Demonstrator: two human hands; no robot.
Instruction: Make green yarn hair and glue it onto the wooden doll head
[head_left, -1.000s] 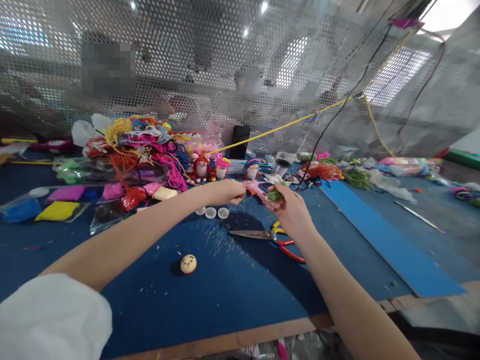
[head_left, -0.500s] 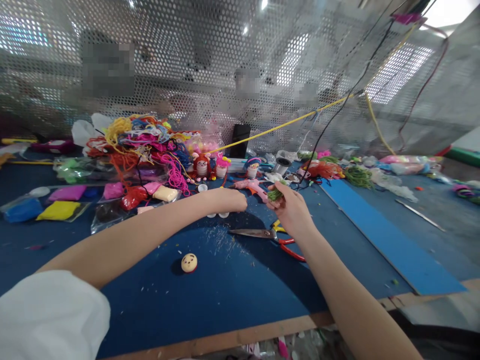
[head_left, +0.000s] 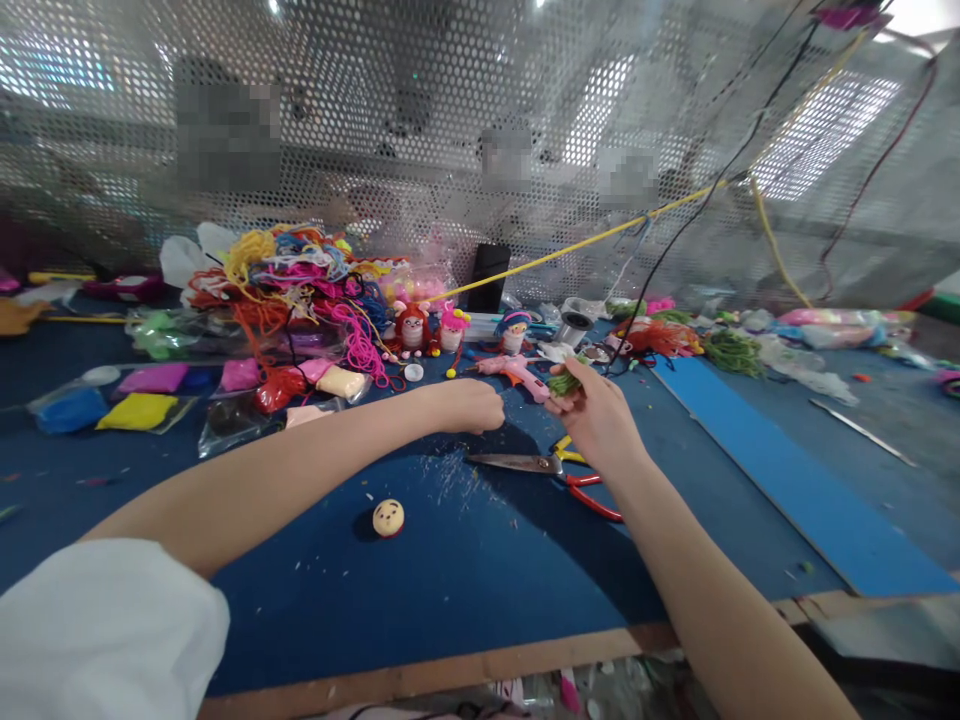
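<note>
My right hand (head_left: 592,410) is closed round a small bundle of green yarn (head_left: 562,385), above the handles of the scissors. My left hand (head_left: 472,405) is closed at the middle of the table, its fingertips turned away, so anything in it is hidden. Below the hands lie scissors (head_left: 517,462) with red handles and a yellow-handled tool (head_left: 568,450). A pink glue gun (head_left: 517,375) rests just behind, between the two hands. Nearer the front is a small cream ball with a drawn face (head_left: 388,517).
Tangled coloured yarn (head_left: 300,270) is heaped at the back left, behind bagged clay (head_left: 142,411). Small dolls (head_left: 412,328) stand along the back near a wire spool (head_left: 574,325). A blue board (head_left: 795,470) and a thin metal blade (head_left: 862,430) lie on the right.
The whole view has shifted slightly, with the table items a little further right. Both hands keep nearly the same pose, the right still on the green yarn.
</note>
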